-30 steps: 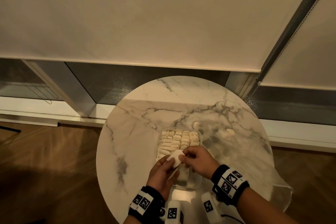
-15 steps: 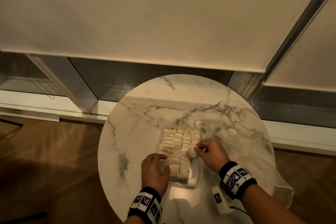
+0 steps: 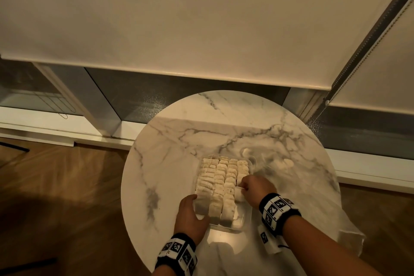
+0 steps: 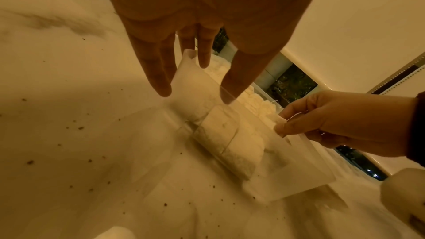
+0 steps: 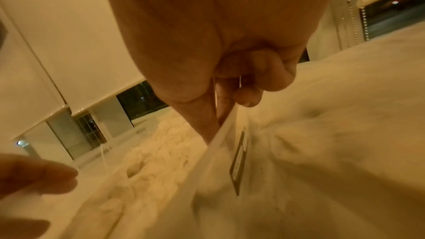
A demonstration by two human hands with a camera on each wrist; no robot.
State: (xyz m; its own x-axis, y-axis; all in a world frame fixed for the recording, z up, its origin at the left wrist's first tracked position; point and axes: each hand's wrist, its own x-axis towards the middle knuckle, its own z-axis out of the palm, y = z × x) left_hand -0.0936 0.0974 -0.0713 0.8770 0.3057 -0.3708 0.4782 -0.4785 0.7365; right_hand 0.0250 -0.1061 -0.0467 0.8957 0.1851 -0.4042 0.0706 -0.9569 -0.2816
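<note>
A clear plastic container [image 3: 241, 219] on the round marble table [image 3: 177, 154] holds several rows of pale tea bags [image 3: 224, 175]. My left hand [image 3: 195, 208] lies at the container's near left corner. Its fingers [image 4: 161, 79] are straight and straddle the nearest tea bag [image 4: 195, 86] of the left row. My right hand [image 3: 243, 188] is over the right-hand row and pinches one tea bag [image 3: 238, 194] between thumb and fingertips; the pinch also shows in the left wrist view [image 4: 281, 124]. In the right wrist view the curled fingers [image 5: 248, 97] hold the bag's white edge [image 5: 220, 144].
A crumpled clear plastic wrap [image 3: 268, 163] with a few loose tea bags [image 3: 286, 163] lies right of the container. Dark crumbs [image 4: 80, 128] dot the table. Behind the table are a window sill and a lowered roller blind [image 3: 201, 18]; wooden floor [image 3: 56, 197] lies left.
A second ago both hands held one tea bag above the container's near end. The left hand then dropped to the near left corner, and the right carried the bag to the right row.
</note>
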